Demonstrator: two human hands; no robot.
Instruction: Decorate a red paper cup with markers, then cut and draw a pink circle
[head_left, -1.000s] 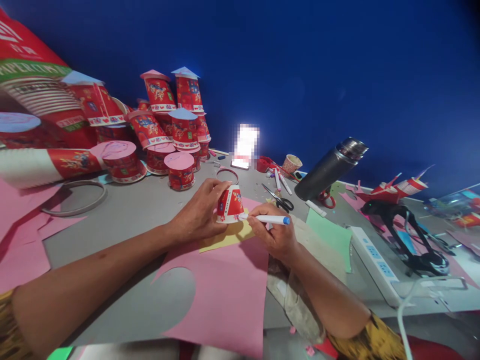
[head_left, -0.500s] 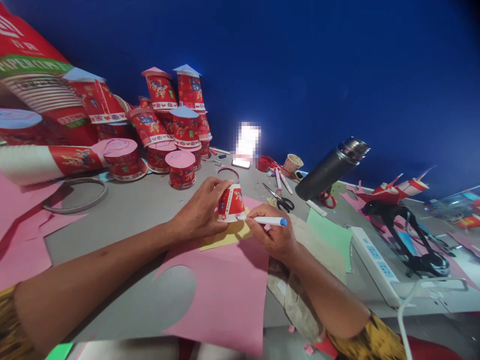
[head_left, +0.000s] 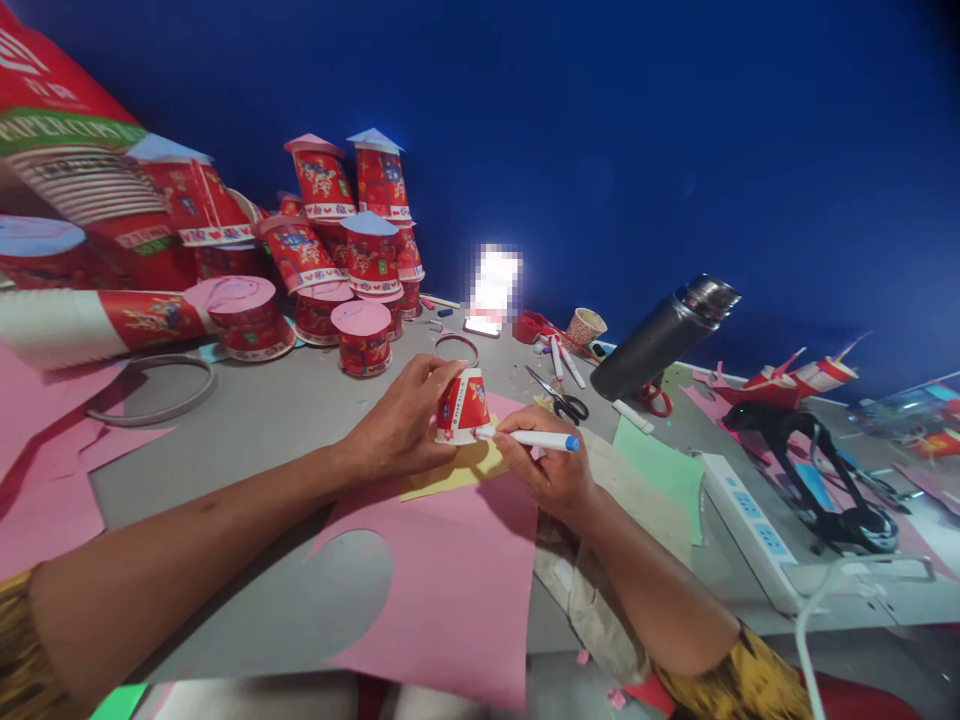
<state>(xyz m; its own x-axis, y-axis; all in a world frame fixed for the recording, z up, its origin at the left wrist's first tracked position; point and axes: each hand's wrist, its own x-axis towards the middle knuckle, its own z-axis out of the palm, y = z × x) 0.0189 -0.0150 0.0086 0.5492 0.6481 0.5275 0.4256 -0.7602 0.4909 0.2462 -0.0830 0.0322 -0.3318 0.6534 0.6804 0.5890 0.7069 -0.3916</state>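
A red and white paper cup [head_left: 470, 402] is upside down over a piece of yellow paper [head_left: 466, 472]. My left hand [head_left: 405, 418] is closed around the cup's left side, fingers at its top and near its rim. A white marker [head_left: 544, 439] with a blue end is pinched in my right hand [head_left: 551, 470], its tip at the white band near the cup's rim. Whether the tip touches the cup I cannot tell. Under the yellow piece lies a pink sheet [head_left: 457, 590] with a round cutout.
Stacked red cups with paper tops [head_left: 367, 255] stand at the back left, near a grey ring [head_left: 154, 418]. Beyond my right hand lie scissors [head_left: 566, 403] and loose markers [head_left: 556, 357]. A black flask [head_left: 660, 340] leans rightward. A power strip [head_left: 754, 530] is at the right.
The marker has shifted slightly to the right in my right hand, its blue end a little farther out. My left hand and the cup look almost unchanged.
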